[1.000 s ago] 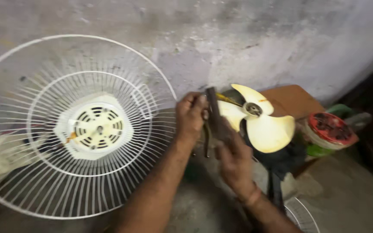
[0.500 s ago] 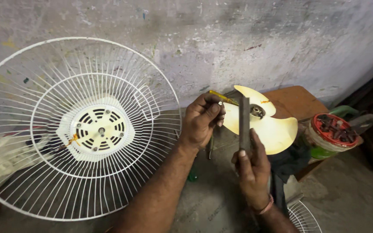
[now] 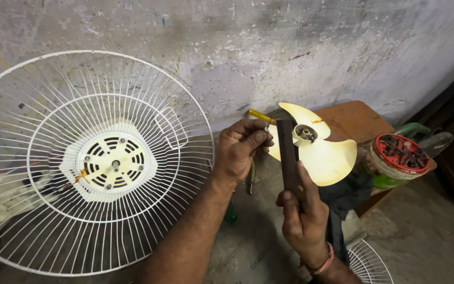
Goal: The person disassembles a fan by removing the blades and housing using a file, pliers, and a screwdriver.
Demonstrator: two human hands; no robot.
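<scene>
I count two wire fan guards (image 3: 93, 163) (image 3: 369, 260), one yellow fan blade (image 3: 319, 150), one dark flat bar (image 3: 288, 155), one red-topped tin (image 3: 395, 158).

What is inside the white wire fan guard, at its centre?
Inside the white wire fan guard sits a white slotted motor housing with a bare shaft. What lies behind the housing is covered.

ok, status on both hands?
Left hand grips yellow-handled tool. Right hand holds dark flat bar upright. Fan blade close behind; nothing between.
</scene>
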